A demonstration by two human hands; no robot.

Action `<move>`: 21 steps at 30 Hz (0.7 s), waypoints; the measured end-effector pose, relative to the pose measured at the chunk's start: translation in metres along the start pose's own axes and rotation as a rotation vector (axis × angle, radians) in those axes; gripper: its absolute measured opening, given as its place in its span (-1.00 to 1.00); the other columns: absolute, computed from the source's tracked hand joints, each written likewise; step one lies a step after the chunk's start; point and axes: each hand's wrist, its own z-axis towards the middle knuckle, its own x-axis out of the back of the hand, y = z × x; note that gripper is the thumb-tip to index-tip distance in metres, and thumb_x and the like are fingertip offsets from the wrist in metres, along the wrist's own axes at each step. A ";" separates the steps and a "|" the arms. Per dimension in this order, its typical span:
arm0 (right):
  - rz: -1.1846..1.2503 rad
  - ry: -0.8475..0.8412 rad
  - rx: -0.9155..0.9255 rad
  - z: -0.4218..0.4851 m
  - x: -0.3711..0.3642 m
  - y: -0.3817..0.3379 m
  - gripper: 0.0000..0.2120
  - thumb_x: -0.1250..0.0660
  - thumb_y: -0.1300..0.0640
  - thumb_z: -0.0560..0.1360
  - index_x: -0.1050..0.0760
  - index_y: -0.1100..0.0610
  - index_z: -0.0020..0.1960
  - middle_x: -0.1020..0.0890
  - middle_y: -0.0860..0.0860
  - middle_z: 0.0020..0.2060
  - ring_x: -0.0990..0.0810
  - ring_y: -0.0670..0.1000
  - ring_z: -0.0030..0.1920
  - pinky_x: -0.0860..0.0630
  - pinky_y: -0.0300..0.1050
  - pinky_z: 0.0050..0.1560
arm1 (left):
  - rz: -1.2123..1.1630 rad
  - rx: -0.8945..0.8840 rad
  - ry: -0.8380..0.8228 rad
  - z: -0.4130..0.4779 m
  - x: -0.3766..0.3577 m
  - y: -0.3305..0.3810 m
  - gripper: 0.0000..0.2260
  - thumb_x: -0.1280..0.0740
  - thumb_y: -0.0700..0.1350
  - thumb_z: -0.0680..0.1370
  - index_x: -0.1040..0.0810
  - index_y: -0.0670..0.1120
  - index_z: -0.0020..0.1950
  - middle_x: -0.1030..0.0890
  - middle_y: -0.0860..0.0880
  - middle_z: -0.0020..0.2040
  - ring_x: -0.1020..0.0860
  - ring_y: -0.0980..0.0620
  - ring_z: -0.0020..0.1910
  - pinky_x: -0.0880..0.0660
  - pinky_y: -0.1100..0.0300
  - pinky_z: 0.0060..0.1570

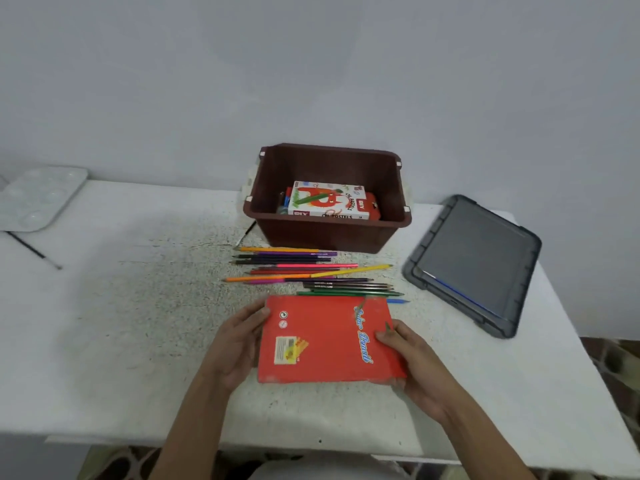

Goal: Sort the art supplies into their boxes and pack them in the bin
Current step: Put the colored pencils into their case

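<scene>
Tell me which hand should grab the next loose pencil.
Probably right: the right hand holds the red box at the edge nearest the blue pencil; the left hand holds the opposite edge.

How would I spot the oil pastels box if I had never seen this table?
Find the brown bin at the back of the white table, beyond the loose coloured pencils. Inside it lies the oil pastels box. It is white with a red figure, unlike the red pencil box nearer the camera.
</scene>
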 end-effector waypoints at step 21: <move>-0.431 0.331 0.216 0.011 -0.046 0.020 -0.81 -0.28 0.13 0.61 -0.54 0.19 -0.14 -0.71 0.07 -0.14 -0.67 0.14 -0.09 -0.58 -0.01 -0.14 | 0.509 -0.048 0.016 -0.019 0.038 0.032 -0.85 -0.34 -0.19 0.59 -0.64 -0.06 0.13 -0.71 -0.01 0.00 -0.68 0.01 0.02 -0.62 0.17 -0.11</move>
